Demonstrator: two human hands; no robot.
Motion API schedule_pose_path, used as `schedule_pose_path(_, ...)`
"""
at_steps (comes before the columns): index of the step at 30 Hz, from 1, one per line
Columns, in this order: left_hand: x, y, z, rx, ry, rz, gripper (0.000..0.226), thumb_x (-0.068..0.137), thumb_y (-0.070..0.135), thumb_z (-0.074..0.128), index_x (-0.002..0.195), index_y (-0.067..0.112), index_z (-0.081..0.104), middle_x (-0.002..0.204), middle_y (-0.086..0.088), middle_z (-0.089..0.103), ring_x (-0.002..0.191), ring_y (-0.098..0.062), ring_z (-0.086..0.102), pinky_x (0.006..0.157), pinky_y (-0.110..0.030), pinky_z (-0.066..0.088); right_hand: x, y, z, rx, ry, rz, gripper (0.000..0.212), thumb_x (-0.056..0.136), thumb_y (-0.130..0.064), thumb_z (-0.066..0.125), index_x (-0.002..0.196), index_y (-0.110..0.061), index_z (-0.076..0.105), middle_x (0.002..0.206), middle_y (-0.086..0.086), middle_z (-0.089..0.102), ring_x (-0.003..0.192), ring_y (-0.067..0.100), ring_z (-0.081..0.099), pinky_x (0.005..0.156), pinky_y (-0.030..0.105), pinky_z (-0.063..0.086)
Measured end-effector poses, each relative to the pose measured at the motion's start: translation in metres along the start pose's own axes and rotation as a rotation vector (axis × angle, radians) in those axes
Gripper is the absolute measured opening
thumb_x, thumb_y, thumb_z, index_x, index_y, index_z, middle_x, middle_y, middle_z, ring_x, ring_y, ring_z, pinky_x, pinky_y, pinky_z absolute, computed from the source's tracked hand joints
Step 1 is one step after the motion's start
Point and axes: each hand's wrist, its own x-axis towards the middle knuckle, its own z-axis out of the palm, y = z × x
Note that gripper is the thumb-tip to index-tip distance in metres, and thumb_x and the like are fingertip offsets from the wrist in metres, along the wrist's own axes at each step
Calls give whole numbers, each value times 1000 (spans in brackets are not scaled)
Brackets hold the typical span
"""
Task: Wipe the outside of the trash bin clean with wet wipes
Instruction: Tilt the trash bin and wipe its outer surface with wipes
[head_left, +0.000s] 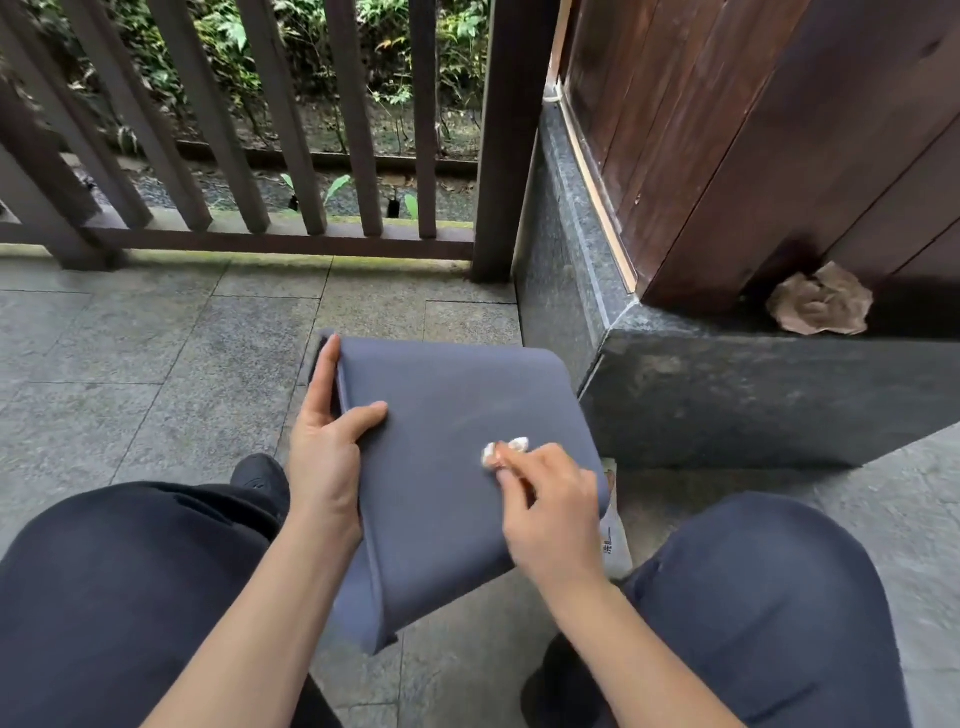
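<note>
Nearest are two knees in dark trousers, one at each lower corner, with the bare forearms reaching forward between them. A dark shoe shows beyond the left knee.

Between the knees the grey bin lies tipped on its side, one broad flat face turned up; its near end hangs above the tiled floor, and what carries it from below cannot be seen. The left hand holds the bin's left edge: the thumb lies flat on the upper face, while the fingers, pressed together and nearly straight, run along the side towards the far left corner. The right hand sits on the upper face near its right edge, fingers curled and bunched, pinching a small balled white wipe against the surface.

Just past the bin's right edge, on the floor, a white packet pokes out, probably the wipes pack, though mostly hidden.

Further right, a crumpled brown paper rests on a dark stone ledge at the foot of a wooden wall. At the floor's far edge stands a dark slatted railing, with green plants behind it.
</note>
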Motion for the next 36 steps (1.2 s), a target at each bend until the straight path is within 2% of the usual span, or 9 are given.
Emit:
schedule_pose_path(2,-4,-2,4,6,-22,19,77,80,-8,63,129,51,60,121,17,69,89,-9,69,68,-27,57,24,42,-17,-55,-2,403,18,92,-17,63,102,-25,75,95,1,63,97,27,63,88,45,46)
schedule_pose_path(4,-6,-4,8,35,-43,50,76,81,-7,63,130,51,60,116,19,70,85,-5,69,65,-24,56,26,45,-16,-56,-41,472,19,93,-16,59,102,-21,76,100,7,62,100,32,61,91,41,45)
schedule_pose_path(9,-4,-1,6,101,-38,63,74,80,-5,64,132,47,60,106,31,69,83,7,67,64,-13,52,-23,-66,21,216,-146,-115,15,94,-24,57,104,-33,64,96,-12,55,91,13,59,79,34,45)
schedule_pose_path(12,-7,2,-2,111,-62,45,76,78,-5,64,128,51,61,110,30,69,87,3,69,64,-16,53,-6,-53,15,117,-118,-382,16,94,-26,61,107,-33,66,92,-12,55,87,12,60,76,33,40)
schedule_pose_path(17,-10,0,1,59,-86,-12,79,74,-10,60,127,49,63,108,23,72,81,-7,70,62,-24,56,62,17,-13,17,6,418,19,95,-17,59,104,-22,75,100,5,61,100,29,62,95,46,44)
schedule_pose_path(23,-2,-2,0,108,-2,-41,83,68,-17,52,125,42,66,86,24,72,58,-1,58,51,-14,47,-2,-63,32,119,-137,-238,17,91,-28,60,106,-36,64,95,-18,53,89,7,58,80,32,40)
schedule_pose_path(27,-6,1,5,71,-31,-77,89,60,-17,44,123,42,66,91,19,72,68,-10,59,57,-25,48,55,7,0,76,35,460,18,93,-20,59,91,-29,73,92,-7,60,100,24,64,96,39,42)
schedule_pose_path(33,-1,6,3,237,5,-29,88,60,-16,46,125,40,66,65,29,65,52,4,53,49,-11,42,12,-42,32,187,-127,34,15,87,-27,62,93,-40,67,96,-24,63,93,0,61,81,33,47)
schedule_pose_path(36,-10,9,6,229,-31,-27,88,57,-11,48,122,46,67,66,20,63,56,-7,48,47,-16,42,48,2,14,136,-70,476,15,92,-26,62,97,-29,76,104,-9,70,104,17,64,91,34,46)
